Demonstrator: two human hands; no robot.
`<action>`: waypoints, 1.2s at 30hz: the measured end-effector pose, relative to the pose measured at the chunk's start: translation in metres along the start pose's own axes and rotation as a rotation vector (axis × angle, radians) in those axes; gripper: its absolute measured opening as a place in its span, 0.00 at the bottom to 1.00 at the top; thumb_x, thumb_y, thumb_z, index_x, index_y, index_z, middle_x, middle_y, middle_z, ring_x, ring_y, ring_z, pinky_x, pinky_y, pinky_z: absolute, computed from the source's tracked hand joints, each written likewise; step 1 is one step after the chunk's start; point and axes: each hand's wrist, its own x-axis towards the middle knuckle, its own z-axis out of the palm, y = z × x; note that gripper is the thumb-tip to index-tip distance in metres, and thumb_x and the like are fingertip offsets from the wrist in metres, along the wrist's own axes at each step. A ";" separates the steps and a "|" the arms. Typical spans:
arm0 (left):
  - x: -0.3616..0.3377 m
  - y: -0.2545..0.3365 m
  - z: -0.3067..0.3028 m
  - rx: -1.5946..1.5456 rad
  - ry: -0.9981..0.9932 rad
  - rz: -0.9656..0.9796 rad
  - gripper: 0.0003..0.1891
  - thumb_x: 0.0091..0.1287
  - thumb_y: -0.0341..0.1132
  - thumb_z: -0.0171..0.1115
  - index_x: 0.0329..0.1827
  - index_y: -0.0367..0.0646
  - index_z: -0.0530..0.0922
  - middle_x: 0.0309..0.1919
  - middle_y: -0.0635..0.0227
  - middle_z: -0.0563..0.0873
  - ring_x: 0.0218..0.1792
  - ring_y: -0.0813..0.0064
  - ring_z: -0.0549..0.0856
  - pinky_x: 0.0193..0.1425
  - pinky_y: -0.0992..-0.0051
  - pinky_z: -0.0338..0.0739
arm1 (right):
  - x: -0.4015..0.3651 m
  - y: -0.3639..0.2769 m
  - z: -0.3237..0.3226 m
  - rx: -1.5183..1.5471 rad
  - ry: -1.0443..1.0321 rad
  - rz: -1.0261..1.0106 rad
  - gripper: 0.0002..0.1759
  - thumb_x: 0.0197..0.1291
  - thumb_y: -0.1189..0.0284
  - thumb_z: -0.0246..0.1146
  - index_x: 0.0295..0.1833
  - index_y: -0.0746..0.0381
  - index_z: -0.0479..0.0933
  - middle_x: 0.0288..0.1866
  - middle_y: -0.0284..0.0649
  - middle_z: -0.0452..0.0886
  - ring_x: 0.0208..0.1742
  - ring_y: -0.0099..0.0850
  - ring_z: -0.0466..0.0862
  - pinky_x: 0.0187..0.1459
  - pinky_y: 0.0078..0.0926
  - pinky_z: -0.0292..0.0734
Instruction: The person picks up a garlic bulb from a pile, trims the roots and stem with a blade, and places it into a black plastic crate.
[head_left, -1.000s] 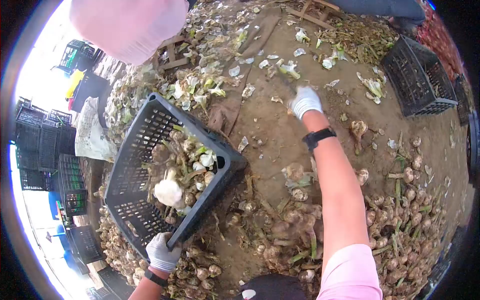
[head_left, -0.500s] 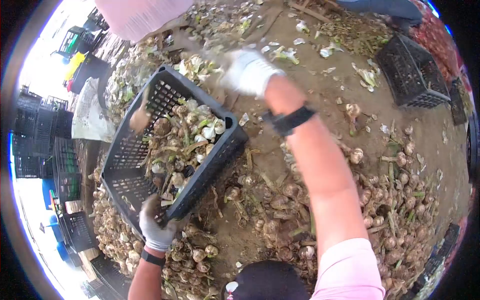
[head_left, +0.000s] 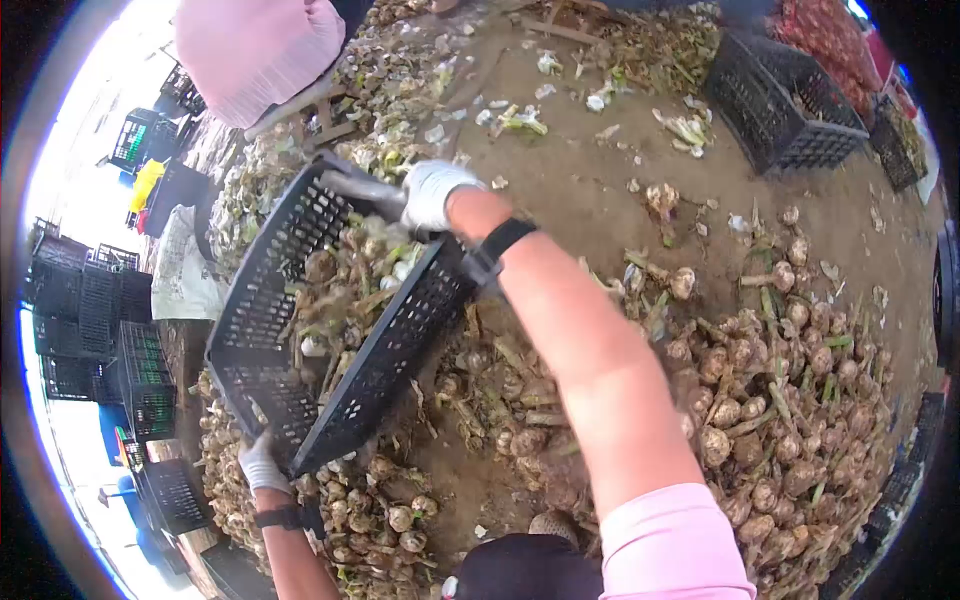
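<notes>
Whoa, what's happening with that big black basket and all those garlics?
A person wearing white gloves holds a black crate tilted over the ground. The left hand grips its near corner, and the right hand grips the far rim. Inside it lie garlic bulbs with stalks. A heap of garlic covers the dirt nearby.

Right grip back from bare ground, now clasping far rim of crate. Crate tipped steeper. Garlic inside shifted. Left grip lower at near corner.
</notes>
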 end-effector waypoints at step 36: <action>-0.046 0.052 0.228 -0.264 -0.554 -0.132 0.31 0.69 0.51 0.53 0.66 0.36 0.65 0.58 0.54 0.76 0.51 0.67 0.80 0.51 0.74 0.77 | -0.301 0.306 -0.020 0.858 0.737 0.763 0.24 0.55 0.58 0.65 0.52 0.63 0.77 0.42 0.39 0.82 0.43 0.31 0.79 0.43 0.29 0.73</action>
